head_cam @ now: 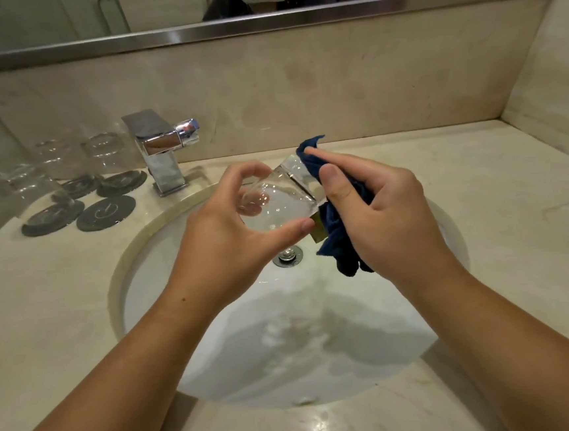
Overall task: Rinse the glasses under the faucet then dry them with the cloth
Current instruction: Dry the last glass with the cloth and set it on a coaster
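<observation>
While your left grip (222, 231) holds the glass (285, 201) tipped over the sink (217, 324), your right grip (389, 213) is curled round the blue cloth (344, 244) and presses it on the glass. More glasses (106, 155) sit by the faucet (160, 150).

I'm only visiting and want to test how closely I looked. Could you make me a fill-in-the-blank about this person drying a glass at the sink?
1. The right hand presses a dark ___ cloth against the glass.
2. The ___ holds that glass over the sink.
3. Left of the faucet, ___ more glasses sit on dark coasters.
Missing words: blue; left hand; three.
</observation>
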